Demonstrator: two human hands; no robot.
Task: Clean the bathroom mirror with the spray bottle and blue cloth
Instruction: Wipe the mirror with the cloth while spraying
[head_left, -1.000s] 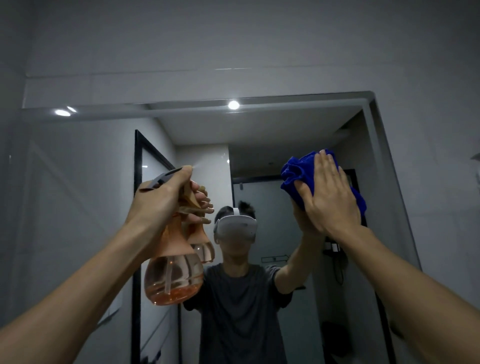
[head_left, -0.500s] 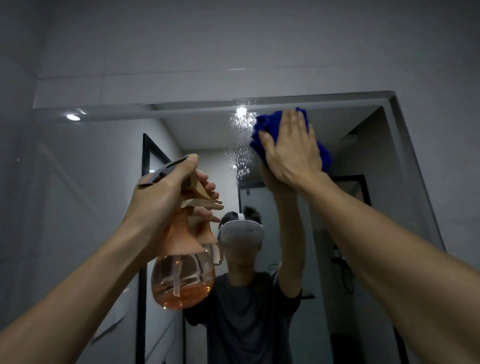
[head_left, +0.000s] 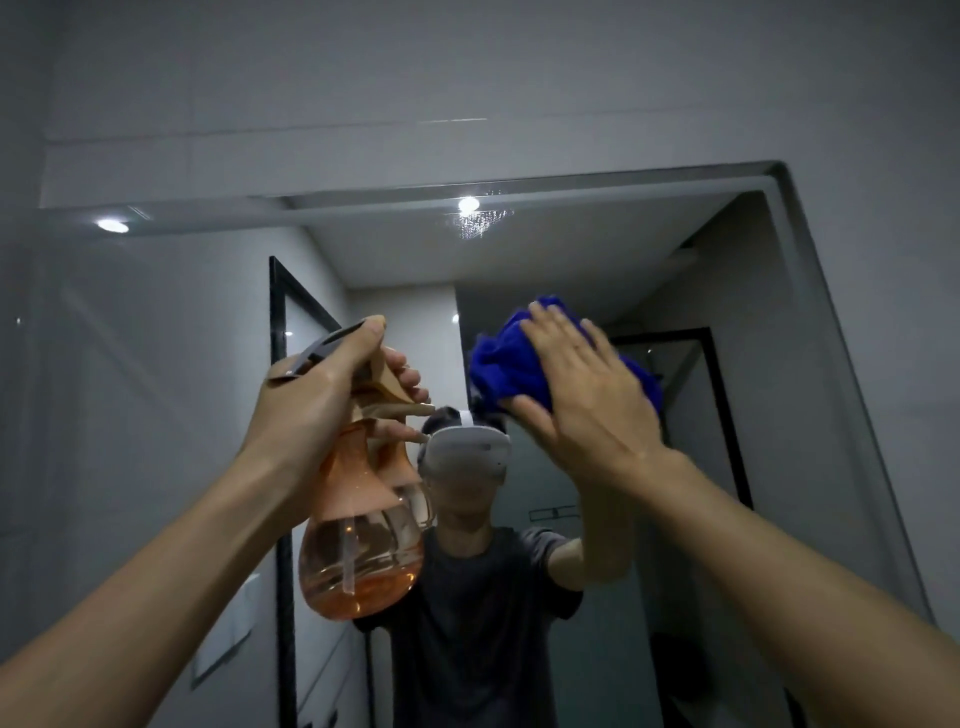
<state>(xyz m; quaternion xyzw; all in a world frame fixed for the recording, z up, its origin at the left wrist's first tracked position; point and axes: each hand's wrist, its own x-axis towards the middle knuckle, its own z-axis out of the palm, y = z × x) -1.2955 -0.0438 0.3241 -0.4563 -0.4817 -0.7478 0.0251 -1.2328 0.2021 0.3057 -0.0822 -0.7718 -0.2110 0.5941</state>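
The bathroom mirror (head_left: 156, 395) fills the wall ahead and shows my reflection. My left hand (head_left: 317, 400) grips the head of an orange spray bottle (head_left: 358, 561), held upright close to the glass, with orange liquid low in its round body. My right hand (head_left: 587, 395) presses a bunched blue cloth (head_left: 506, 364) flat against the mirror at mid height, right of the bottle. A patch of spray droplets (head_left: 480, 223) clings to the glass near the top edge, above the cloth.
Grey tiled wall (head_left: 467, 78) surrounds the mirror, whose bevelled right edge (head_left: 810, 291) slants down the right side. A black door frame (head_left: 278, 415) and ceiling lights appear only as reflections.
My right hand has slid the blue cloth down from the mirror's top edge to mid height. Most droplets under the light are wiped away. The bottle has stayed in place.
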